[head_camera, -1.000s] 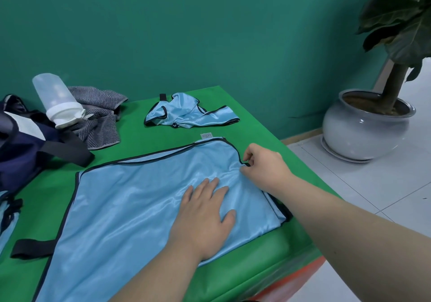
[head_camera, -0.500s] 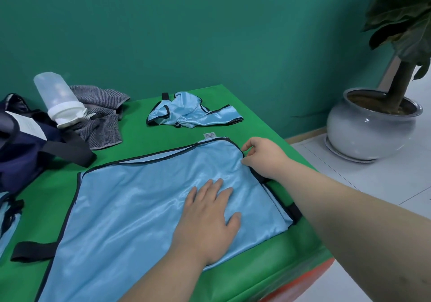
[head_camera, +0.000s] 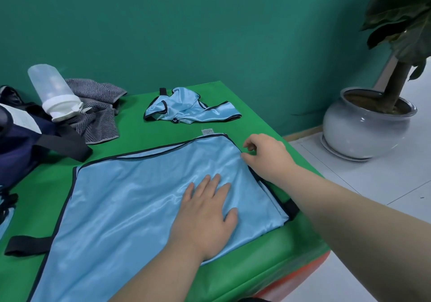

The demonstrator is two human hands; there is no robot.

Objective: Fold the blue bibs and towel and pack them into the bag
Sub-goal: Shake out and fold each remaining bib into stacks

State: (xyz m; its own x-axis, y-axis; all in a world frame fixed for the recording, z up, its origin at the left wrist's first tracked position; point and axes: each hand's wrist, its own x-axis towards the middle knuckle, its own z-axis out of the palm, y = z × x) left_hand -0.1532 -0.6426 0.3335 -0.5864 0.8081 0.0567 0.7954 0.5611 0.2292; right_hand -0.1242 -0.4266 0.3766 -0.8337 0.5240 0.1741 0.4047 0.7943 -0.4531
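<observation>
Big blue bib (head_camera: 140, 196) lies spread flat on the green table (head_camera: 144, 136), black-trimmed, with a black strap (head_camera: 28, 245) sticking out at its near left. I see the left hand (head_camera: 205, 210) palm down on the bib's right half, fingers straight and slightly apart, pressing the cloth. The right hand (head_camera: 265, 154) sits at the bib's right edge near the far corner, fingers loosely curled and thumb tip at the trim (can't tell if it actually grips the hem). A second bib (head_camera: 191, 108) is crumpled farther back, apart from the first. The grey towel (head_camera: 100, 119) is bunched at back left, and a clear bottle (head_camera: 53, 91) leans tilted over it and the dark bag (head_camera: 21, 143) at the left edge. A potted plant (head_camera: 363, 126) stands on the floor to the right.
</observation>
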